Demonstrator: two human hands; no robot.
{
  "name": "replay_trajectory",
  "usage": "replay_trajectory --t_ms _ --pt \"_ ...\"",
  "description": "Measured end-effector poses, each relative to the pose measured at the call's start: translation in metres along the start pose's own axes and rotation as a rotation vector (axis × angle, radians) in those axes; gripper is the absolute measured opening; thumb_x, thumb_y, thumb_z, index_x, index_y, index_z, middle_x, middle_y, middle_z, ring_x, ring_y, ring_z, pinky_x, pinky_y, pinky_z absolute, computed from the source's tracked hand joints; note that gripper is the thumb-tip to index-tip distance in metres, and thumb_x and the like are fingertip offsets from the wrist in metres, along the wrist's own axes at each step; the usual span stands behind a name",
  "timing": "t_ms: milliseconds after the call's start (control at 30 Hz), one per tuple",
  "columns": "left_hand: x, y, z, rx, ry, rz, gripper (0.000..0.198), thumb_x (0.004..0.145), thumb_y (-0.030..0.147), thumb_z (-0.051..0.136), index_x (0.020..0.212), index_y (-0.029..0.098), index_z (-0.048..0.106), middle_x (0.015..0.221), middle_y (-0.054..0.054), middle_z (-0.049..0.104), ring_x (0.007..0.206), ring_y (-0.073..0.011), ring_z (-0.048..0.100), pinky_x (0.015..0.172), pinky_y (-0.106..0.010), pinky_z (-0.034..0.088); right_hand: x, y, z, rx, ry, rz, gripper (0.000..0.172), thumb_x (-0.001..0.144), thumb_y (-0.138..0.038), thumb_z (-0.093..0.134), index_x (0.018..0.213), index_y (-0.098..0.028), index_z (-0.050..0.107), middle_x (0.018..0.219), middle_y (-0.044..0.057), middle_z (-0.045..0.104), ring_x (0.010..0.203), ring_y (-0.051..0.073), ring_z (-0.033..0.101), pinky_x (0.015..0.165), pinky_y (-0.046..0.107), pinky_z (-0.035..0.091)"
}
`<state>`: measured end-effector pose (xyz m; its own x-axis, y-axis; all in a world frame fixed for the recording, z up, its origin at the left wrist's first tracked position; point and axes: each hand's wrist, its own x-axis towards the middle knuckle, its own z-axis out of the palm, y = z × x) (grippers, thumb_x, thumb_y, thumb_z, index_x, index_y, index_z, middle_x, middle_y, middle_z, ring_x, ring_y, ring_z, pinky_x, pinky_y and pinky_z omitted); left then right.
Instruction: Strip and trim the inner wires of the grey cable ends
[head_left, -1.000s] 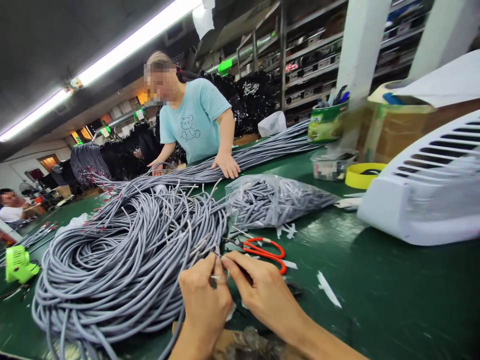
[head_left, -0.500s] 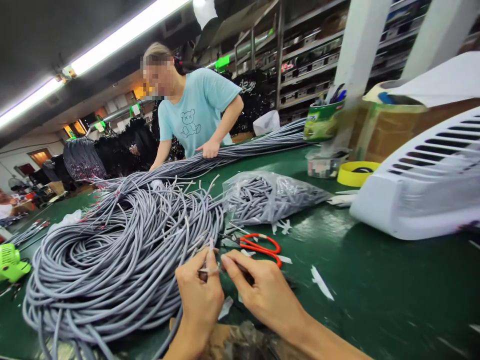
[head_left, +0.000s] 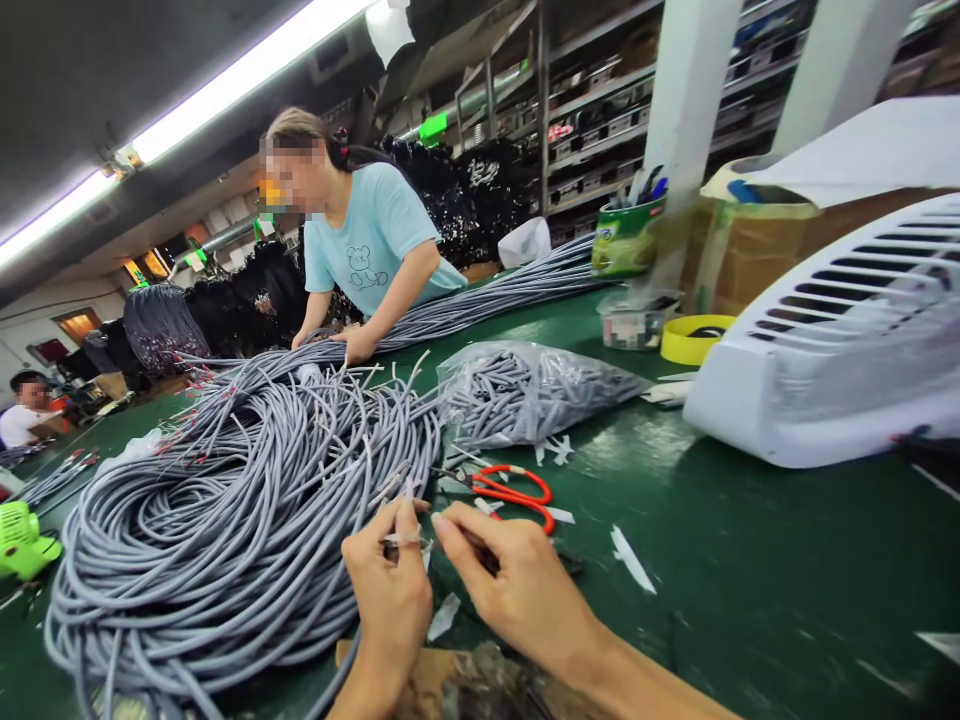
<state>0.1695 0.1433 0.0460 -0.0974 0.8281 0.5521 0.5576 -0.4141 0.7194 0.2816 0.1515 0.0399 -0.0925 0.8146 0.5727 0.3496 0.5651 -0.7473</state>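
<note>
Still barely shifted, the left hand (head_left: pixel 390 592) and right hand (head_left: pixel 519 590) stay pinched together on the pale tip of a grey round cable (head_left: pixel 403 541) beside red-handled metal scissors (head_left: pixel 516 492), so the fingertip work continues.

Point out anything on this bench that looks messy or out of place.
White scraps lie strewn over the green table around the red-handled scissors, right of the cable end that the left hand and right hand pinch. The grey cable heap is loosely tangled, with ends sticking up.
</note>
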Motion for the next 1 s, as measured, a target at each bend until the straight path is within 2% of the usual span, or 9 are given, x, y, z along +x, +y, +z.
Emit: replay_trajectory --t_ms 300,433,500,600,833,1000 --pt "-0.003 0.0 0.002 -0.031 -0.018 0.035 0.032 0.086 0.027 0.042 0.079 0.012 0.069 0.069 -0.007 0.071 0.062 -0.0167 0.065 0.058 -0.021 0.05 -0.002 0.0 0.005 0.025 -0.006 0.017 0.031 0.084 -0.028 0.032 0.054 -0.023 0.033 0.042 -0.006 0.034 0.036 0.009 0.031 0.038 0.023 0.023" --pt "-0.005 0.0 0.006 0.073 -0.025 0.097 0.036 0.087 0.026 0.039 0.072 0.012 0.069 0.059 -0.006 0.067 0.049 -0.0138 0.059 0.048 -0.02 0.045 -0.003 0.001 0.007 -0.005 0.034 0.01 0.031 0.085 -0.027 0.031 0.055 -0.023 0.035 0.043 -0.005 0.035 0.036 0.009 0.031 0.037 0.023 0.023" --pt "-0.006 -0.001 0.007 0.142 -0.025 0.156 0.035 0.087 0.024 0.038 0.074 0.012 0.069 0.06 -0.007 0.068 0.046 -0.0131 0.058 0.048 -0.02 0.044 -0.003 0.003 0.008 -0.029 0.061 0.007 0.029 0.085 -0.026 0.031 0.056 -0.023 0.036 0.042 -0.005 0.036 0.035 0.009 0.032 0.037 0.022 0.024" --pt "-0.007 -0.002 0.009 0.206 -0.028 0.198 0.034 0.088 0.022 0.037 0.08 0.012 0.068 0.063 -0.008 0.069 0.049 -0.0136 0.06 0.049 -0.02 0.044 -0.001 0.006 0.011 -0.08 0.092 0.014 0.029 0.084 -0.026 0.032 0.056 -0.023 0.038 0.042 -0.005 0.038 0.035 0.01 0.034 0.038 0.022 0.025" --pt "-0.004 -0.006 0.014 0.317 -0.054 0.201 0.034 0.088 0.02 0.035 0.081 0.014 0.068 0.062 -0.007 0.069 0.048 -0.015 0.06 0.047 -0.022 0.04 0.007 0.02 0.017 -0.214 0.099 0.01 0.03 0.083 -0.026 0.032 0.056 -0.022 0.043 0.041 -0.003 0.045 0.033 0.011 0.04 0.039 0.023 0.027" --pt "-0.002 -0.009 0.016 0.338 -0.052 0.213 0.034 0.087 0.019 0.035 0.08 0.015 0.068 0.066 -0.009 0.07 0.053 -0.0172 0.062 0.05 -0.024 0.04 0.01 0.026 0.018 -0.318 0.127 -0.062 0.034 0.086 -0.026 0.028 0.059 -0.02 0.047 0.044 0.0 0.051 0.036 0.013 0.046 0.04 0.023 0.03"
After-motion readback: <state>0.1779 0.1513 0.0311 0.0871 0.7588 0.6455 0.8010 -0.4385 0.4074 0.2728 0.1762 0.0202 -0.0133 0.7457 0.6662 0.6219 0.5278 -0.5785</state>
